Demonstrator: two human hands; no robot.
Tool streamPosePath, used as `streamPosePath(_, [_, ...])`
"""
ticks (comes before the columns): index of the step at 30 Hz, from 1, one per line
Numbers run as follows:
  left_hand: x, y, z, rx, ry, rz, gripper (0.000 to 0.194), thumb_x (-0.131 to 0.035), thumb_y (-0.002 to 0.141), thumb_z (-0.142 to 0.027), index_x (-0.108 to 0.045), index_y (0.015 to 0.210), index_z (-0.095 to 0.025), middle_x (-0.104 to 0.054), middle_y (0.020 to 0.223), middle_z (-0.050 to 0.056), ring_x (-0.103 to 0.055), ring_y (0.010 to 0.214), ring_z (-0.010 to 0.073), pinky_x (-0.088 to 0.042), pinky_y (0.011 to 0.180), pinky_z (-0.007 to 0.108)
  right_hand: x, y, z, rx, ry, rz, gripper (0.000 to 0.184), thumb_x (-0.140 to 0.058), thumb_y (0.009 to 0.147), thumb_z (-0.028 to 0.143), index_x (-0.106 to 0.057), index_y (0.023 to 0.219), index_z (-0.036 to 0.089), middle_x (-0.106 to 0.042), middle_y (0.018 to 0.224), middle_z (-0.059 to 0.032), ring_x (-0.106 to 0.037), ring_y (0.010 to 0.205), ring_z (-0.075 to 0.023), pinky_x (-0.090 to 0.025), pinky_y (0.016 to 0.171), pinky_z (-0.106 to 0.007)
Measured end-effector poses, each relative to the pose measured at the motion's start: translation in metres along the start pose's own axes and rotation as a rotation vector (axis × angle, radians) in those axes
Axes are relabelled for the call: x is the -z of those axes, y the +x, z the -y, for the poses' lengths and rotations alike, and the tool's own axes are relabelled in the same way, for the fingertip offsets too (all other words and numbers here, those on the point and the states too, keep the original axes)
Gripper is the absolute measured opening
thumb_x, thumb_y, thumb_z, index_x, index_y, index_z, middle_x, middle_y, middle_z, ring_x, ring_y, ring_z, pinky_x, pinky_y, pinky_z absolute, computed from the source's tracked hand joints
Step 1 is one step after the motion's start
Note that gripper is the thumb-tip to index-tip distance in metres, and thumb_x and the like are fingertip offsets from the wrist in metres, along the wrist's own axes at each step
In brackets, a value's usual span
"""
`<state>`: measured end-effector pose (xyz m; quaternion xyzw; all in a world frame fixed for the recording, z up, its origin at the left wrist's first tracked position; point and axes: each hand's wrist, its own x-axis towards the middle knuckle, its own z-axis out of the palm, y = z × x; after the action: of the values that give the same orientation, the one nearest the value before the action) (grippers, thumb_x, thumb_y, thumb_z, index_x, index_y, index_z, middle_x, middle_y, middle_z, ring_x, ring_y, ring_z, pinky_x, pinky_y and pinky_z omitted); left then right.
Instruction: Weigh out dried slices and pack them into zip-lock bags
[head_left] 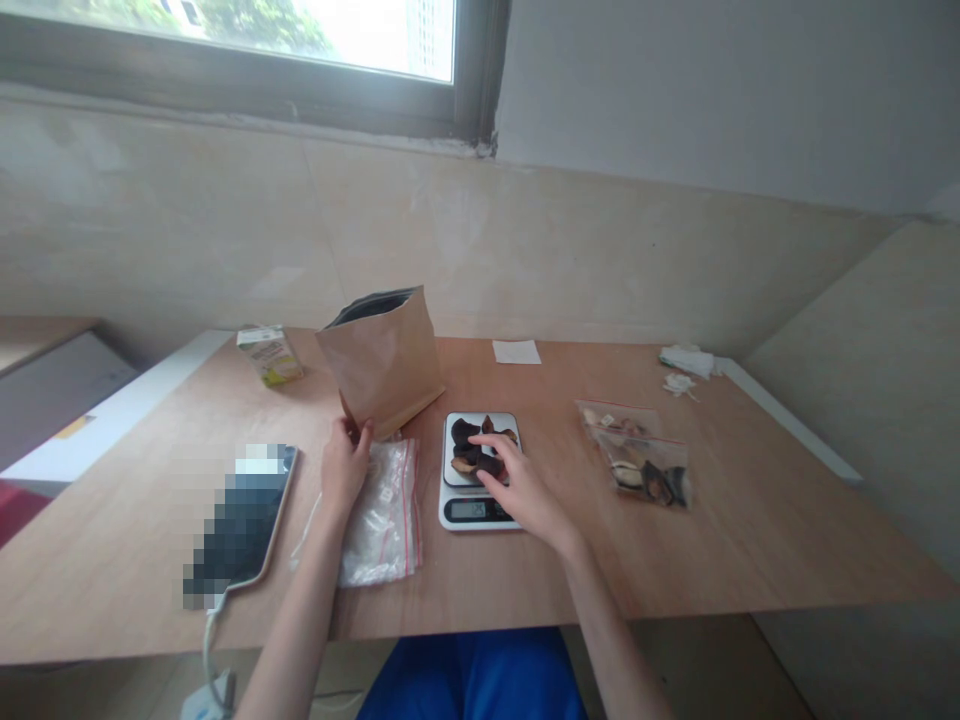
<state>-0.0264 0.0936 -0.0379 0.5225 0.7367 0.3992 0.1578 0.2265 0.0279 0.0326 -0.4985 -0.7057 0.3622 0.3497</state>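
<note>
A white kitchen scale (455,508) with a lit display lies in front of me. Several dark, curled dried pieces (465,432) rest on its plate, some with tan inner sides. My right hand (517,490) reaches over them from the right, thumb and fingers apart, fingertips touching the pieces. A brown kraft paper bag (386,365) stands behind and left of the scale, its top gaping. At its lower left corner is my left hand (346,465), fingers curled; what they grip is hidden. Clear zip bags (386,520) with red seal lines lie beside that hand.
Two filled zip bags (649,470) lie right of the scale. A phone (247,520) with a cable is at left, a small carton (270,355) behind it. White paper (516,352) and crumpled tissue (680,385) lie near the wall.
</note>
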Motion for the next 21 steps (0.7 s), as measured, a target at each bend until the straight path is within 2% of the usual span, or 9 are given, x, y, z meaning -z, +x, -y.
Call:
streamPosePath(5, [0.0,0.0,0.0,-0.004,0.008,-0.007,0.037,-0.04,0.079,-0.052,-0.05,0.093,-0.019,-0.065,0.084,0.01,-0.063,0.082,0.0271,-0.046,0.068,0.036,0.008,-0.003,-0.012,0.02,0.14,-0.16,0.034,-0.053,0.082,0.02,-0.052,0.116,0.022,-0.055,0.119,-0.0079,-0.058,0.101,-0.0171,-0.048,0.087,-0.032])
streamPosePath(10, [0.0,-0.003,-0.003,0.005,-0.011,-0.036,0.035,-0.041,0.081,-0.05,-0.05,0.095,-0.019,-0.065,0.089,0.011,-0.063,0.086,0.0271,-0.047,0.072,0.037,0.018,-0.012,-0.035,-0.038,0.249,-0.364,0.032,-0.06,0.078,0.028,-0.053,0.108,0.019,-0.06,0.109,-0.0091,-0.059,0.101,-0.0188,-0.047,0.091,-0.034])
streamPosePath(15, [0.0,-0.004,-0.002,0.013,-0.099,-0.083,0.036,-0.043,0.081,-0.047,-0.049,0.101,-0.018,-0.063,0.097,0.011,-0.062,0.091,0.026,-0.047,0.078,0.038,0.015,-0.025,-0.047,-0.118,0.297,-0.402,0.028,-0.062,0.075,0.031,-0.057,0.1,0.02,-0.063,0.101,-0.0081,-0.062,0.094,-0.0198,-0.049,0.089,-0.037])
streamPosePath(18, [0.001,-0.004,-0.004,-0.056,-0.152,-0.198,0.039,-0.049,0.078,-0.044,-0.048,0.105,-0.015,-0.058,0.105,0.013,-0.058,0.099,0.0254,-0.046,0.084,0.039,0.013,-0.033,-0.051,-0.162,0.358,-0.404,0.028,-0.061,0.076,0.034,-0.057,0.1,0.02,-0.063,0.102,-0.0086,-0.062,0.091,-0.02,-0.051,0.087,-0.037])
streamPosePath(21, [0.005,-0.007,-0.007,-0.176,-0.177,-0.414,0.035,-0.048,0.079,-0.036,-0.046,0.106,-0.014,-0.052,0.107,0.013,-0.054,0.1,0.0237,-0.045,0.085,0.038,0.012,-0.04,-0.058,-0.2,0.391,-0.414,0.033,-0.06,0.077,0.039,-0.056,0.103,0.019,-0.062,0.106,-0.0105,-0.062,0.092,-0.0207,-0.053,0.083,-0.038])
